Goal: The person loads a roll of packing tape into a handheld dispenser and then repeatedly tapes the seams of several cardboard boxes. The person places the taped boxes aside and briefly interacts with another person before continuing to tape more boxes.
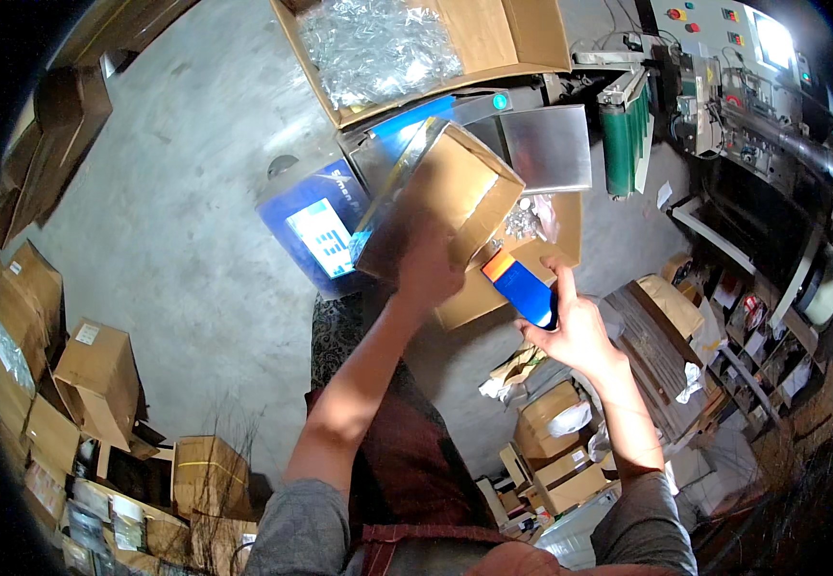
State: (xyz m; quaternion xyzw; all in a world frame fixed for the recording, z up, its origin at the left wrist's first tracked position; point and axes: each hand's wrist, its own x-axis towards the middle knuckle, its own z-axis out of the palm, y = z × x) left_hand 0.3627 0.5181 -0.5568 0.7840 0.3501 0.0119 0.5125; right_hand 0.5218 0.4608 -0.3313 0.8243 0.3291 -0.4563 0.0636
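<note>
A tilted cardboard box (459, 182) is in front of me, its inside lit, with shiny tape along its left edge. My left hand (430, 267) is closed at its near side; shadow hides part of the fingers, and they seem to grip the box's edge. My right hand (575, 322) holds a flat blue thing with an orange end (524, 291) between thumb and fingers, the orange end toward the box. Small shiny metal pieces and a clear bag (529, 219) lie in a lower cardboard box (570, 240) just beyond that end.
A large open carton (522, 29) at the back holds many clear plastic pieces (378, 48). Left of the tilted box stands a blue box (306, 216) with a white label. A metal plate (549, 149), a green conveyor (618, 144) and a machine (724, 106) are right. Cartons (99, 384) stand left.
</note>
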